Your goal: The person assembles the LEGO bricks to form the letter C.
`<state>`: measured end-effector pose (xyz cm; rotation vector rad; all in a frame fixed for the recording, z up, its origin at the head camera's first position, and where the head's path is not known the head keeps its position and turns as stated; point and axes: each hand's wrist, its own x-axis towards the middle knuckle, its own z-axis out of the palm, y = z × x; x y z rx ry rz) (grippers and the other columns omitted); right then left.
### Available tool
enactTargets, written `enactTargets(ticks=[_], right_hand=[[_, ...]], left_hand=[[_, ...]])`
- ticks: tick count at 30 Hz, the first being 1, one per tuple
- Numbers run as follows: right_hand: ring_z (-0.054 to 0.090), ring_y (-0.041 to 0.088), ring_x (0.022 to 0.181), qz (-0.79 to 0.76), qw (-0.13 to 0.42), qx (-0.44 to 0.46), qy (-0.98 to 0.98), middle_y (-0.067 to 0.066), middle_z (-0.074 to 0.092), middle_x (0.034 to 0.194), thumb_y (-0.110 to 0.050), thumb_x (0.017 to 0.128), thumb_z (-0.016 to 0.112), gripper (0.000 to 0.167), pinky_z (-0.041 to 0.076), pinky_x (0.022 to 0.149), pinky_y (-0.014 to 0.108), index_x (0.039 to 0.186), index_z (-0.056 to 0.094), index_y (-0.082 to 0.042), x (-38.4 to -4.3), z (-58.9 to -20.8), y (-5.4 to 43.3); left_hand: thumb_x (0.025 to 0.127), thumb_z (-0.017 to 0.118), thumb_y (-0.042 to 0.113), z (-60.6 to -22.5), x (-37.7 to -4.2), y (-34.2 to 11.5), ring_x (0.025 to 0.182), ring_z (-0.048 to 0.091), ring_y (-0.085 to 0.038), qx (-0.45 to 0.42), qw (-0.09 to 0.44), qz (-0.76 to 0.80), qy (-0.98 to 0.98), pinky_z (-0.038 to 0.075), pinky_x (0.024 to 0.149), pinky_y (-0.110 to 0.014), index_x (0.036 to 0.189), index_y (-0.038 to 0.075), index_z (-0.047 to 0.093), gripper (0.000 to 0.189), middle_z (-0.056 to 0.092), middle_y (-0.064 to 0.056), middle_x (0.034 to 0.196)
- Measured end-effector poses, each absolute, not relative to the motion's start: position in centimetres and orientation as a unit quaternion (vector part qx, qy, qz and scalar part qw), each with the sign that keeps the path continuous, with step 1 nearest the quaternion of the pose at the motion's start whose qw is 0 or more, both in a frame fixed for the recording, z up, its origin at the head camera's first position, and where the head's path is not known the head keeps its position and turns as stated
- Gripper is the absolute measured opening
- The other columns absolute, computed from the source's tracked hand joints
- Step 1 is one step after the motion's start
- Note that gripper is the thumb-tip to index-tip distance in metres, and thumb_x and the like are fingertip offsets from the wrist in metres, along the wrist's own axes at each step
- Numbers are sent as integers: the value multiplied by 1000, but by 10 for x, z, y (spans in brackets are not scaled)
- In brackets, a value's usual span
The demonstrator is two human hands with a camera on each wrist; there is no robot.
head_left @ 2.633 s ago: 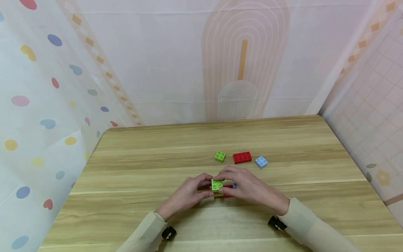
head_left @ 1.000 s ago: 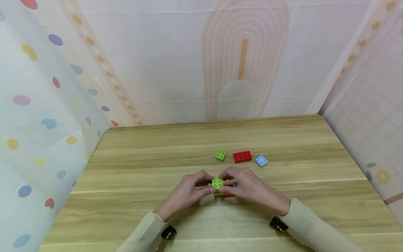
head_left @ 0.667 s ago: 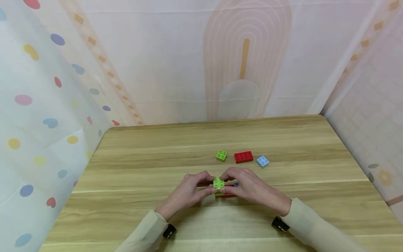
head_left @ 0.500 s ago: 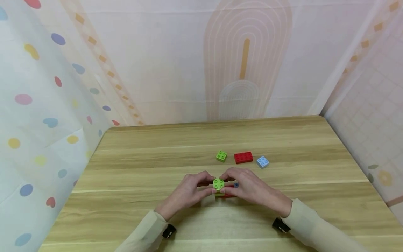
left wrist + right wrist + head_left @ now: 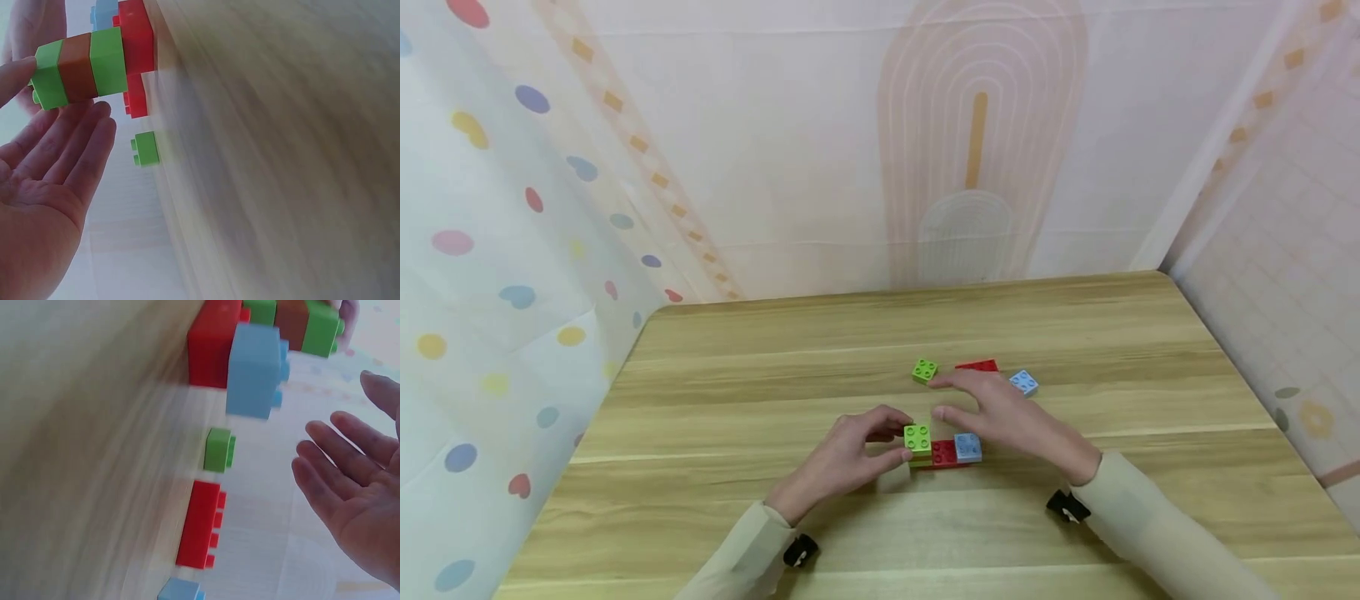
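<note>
On the table, a long red building brick (image 5: 944,454) carries a stack on its left end and a light blue brick (image 5: 967,448) on its right end. The stack has a lower green brick (image 5: 108,60), a brown one (image 5: 78,67) and an upper green brick (image 5: 917,439). Thumb and fingers of my left hand (image 5: 842,460) pinch the upper green brick from its left side. My right hand (image 5: 1003,415) hovers behind and above the blue end, fingers extended, touching nothing. In the right wrist view its palm and fingers show apart from the bricks.
Behind the assembly lie a loose green brick (image 5: 925,371), a loose red brick (image 5: 977,365) partly covered by the right hand, and a loose light blue brick (image 5: 1024,382). A patterned cloth (image 5: 775,167) hangs past the wooden table's (image 5: 715,400) far edge.
My right hand has let go of the stack and moved back and to the right, uncovering the assembly's blue brick. The left hand stays at the stack.
</note>
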<state>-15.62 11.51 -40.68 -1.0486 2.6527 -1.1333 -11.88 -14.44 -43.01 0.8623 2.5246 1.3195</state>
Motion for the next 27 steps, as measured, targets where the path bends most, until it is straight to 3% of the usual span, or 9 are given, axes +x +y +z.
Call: enactTargets(ticks=[12,17,19,24,27], right_hand=[[57,25,122,-335,7,-329,883,8,61,134,-35,97,66,47,47,102,47,135,60,-7,-182,-409,112],[61,19,94,-316,15,-335,887,7,63,129,-35,97,66,48,52,89,38,136,58,-8,-191,-408,109],[61,19,93,-304,15,-339,890,7,64,128,-34,96,67,48,51,89,38,135,59,-9,-194,-409,107],[55,27,124,-279,19,-345,896,11,59,136,-34,95,69,52,45,104,48,136,58,-6,-200,-409,103],[55,28,125,-268,24,-347,898,13,58,137,-36,95,69,54,44,104,48,137,57,-6,-205,-409,102]], left_hand=[[92,73,26,-428,-117,-143,108,65,-16,284,87,432,851,51,95,-29,122,12,64,35,68,3,119],[92,73,26,-428,-116,-143,107,66,-18,282,85,430,854,51,95,-30,121,13,64,33,68,3,118],[92,72,26,-428,-116,-142,107,66,-20,281,87,430,854,51,95,-31,121,13,64,33,68,3,117],[93,72,27,-427,-115,-142,107,66,-21,278,92,428,855,51,95,-31,121,11,64,33,68,1,118],[93,72,26,-427,-115,-141,107,66,-21,278,91,426,856,51,95,-31,121,11,64,33,68,0,118]])
